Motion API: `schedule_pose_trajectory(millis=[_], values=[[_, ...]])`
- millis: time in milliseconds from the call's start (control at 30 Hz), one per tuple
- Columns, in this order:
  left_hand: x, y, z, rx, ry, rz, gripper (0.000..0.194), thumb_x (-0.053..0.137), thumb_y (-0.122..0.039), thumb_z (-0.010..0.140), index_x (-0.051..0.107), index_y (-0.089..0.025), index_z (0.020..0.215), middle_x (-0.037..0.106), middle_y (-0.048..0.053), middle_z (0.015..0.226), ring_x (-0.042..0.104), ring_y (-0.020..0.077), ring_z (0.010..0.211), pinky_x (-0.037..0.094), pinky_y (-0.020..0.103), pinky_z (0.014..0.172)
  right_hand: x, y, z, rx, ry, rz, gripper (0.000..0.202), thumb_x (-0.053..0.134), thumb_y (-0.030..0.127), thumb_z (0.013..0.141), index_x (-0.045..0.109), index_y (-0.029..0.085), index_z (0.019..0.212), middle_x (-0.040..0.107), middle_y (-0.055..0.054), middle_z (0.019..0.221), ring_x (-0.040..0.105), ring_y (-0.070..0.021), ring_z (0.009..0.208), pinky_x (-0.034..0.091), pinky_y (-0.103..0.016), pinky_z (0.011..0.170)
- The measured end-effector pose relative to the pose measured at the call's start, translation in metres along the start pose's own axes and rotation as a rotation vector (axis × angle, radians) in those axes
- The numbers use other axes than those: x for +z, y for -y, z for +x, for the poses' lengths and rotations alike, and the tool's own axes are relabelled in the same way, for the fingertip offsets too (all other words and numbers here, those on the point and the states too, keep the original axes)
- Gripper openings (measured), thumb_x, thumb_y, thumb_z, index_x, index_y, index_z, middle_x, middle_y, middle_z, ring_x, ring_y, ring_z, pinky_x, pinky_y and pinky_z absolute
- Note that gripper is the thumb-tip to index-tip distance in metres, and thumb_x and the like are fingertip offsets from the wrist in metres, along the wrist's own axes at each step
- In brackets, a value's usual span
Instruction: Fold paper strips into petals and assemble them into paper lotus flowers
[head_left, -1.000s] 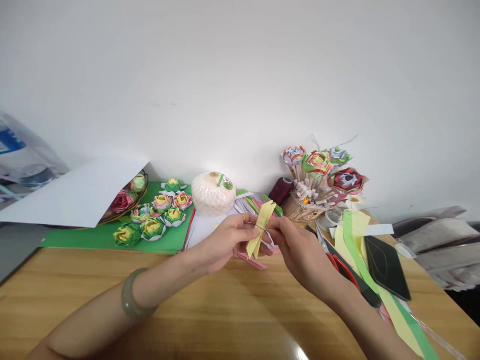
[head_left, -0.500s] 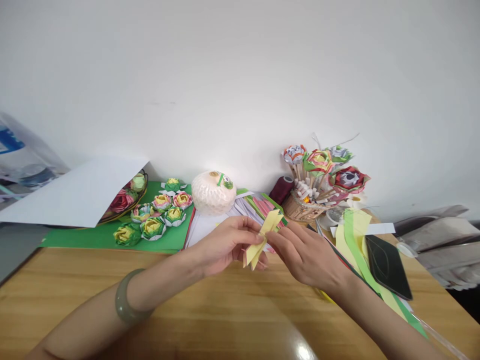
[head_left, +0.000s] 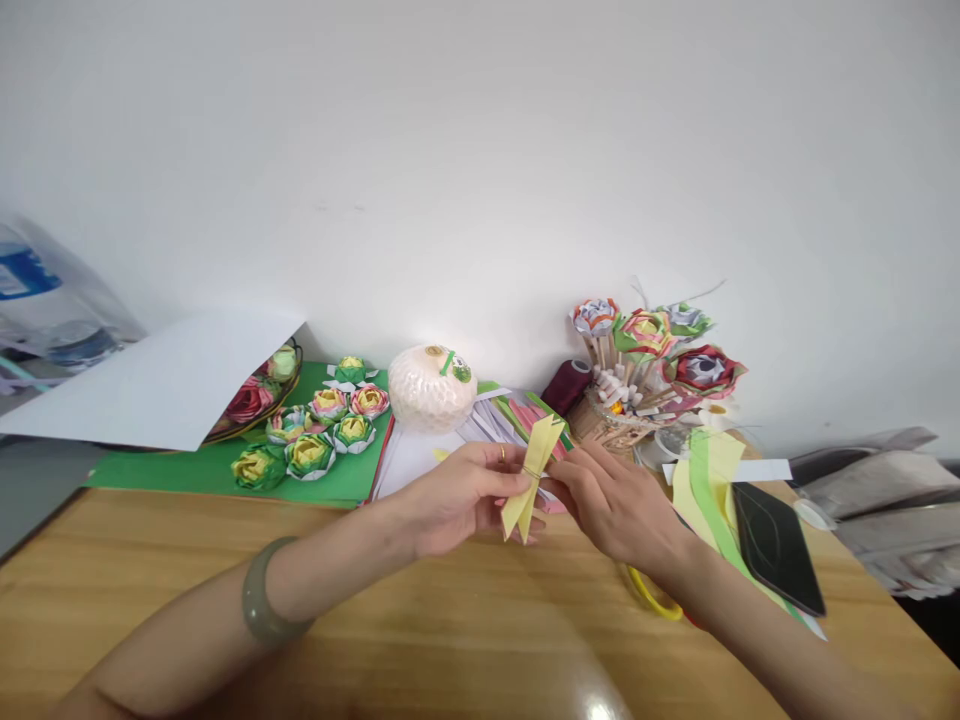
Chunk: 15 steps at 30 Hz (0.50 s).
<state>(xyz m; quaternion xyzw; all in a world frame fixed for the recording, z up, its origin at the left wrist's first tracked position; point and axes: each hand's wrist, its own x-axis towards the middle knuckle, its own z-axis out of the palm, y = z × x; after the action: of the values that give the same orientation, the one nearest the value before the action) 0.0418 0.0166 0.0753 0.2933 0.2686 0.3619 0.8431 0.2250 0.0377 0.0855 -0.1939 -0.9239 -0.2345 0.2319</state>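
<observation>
We see the left hand (head_left: 457, 500) at the centre of the frame, thumb and fingers closed in a pinch on the folded yellow paper (head_left: 544, 440); the right hand (head_left: 622, 505) has its fingers curled in at the paper's right side, and we cannot tell how tightly closed they are or whether they hold anything. Main risk, we judge: too hard a pull at the thin tie (head_left: 532, 473) around the paper's waist could tear or crumple it; a loose pinch could let the tie slip off-centre or the folds fan unevenly. The right forearm, low over the yellow loop (head_left: 660, 604), could nudge it across the surface (head_left: 420, 630). Counts, near to far: two hands, one bangle (head_left: 262, 595), one yellow loop, one folded yellow paper with one tie, one dark slab (head_left: 776, 550) at the right, seven loose paper flowers (head_left: 310, 456) on one green sheet (head_left: 172, 475) at the left, one round white object (head_left: 433, 395), one dark red spool (head_left: 568, 385), one basket (head_left: 611, 425) with four large blooms (head_left: 706, 370). Paper strips (head_left: 705, 490) overlap; we cannot count them. Behind, one wall (head_left: 480, 150).
</observation>
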Motion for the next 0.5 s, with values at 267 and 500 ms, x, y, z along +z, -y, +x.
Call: schedule_pose_trajectory(millis=[267, 500], values=[[-0.009, 0.002, 0.011, 0.281, -0.050, 0.211, 0.028, 0.068, -0.017, 0.070, 0.063, -0.016, 0.098, 0.064, 0.007, 0.100, 0.058, 0.0169, 0.095, 0.042, 0.031, 0.087, -0.007, 0.024, -0.002, 0.346, -0.269, -0.158, 0.031, 0.054, 0.009, 0.077, 0.047, 0.010, 0.107, 0.058, -0.017, 0.101, 0.053, -0.0284, 0.099, 0.044, -0.041, 0.080], [-0.007, 0.006, 0.009, 0.275, 0.005, 0.185, 0.024, 0.069, -0.023, 0.070, 0.063, -0.018, 0.093, 0.066, 0.002, 0.087, 0.061, 0.0139, 0.081, 0.045, 0.027, 0.077, 0.001, 0.046, -0.004, 0.440, -0.120, -0.204, 0.028, 0.056, 0.030, 0.084, 0.052, 0.013, 0.106, 0.067, -0.012, 0.092, 0.061, -0.0243, 0.084, 0.045, -0.035, 0.072]])
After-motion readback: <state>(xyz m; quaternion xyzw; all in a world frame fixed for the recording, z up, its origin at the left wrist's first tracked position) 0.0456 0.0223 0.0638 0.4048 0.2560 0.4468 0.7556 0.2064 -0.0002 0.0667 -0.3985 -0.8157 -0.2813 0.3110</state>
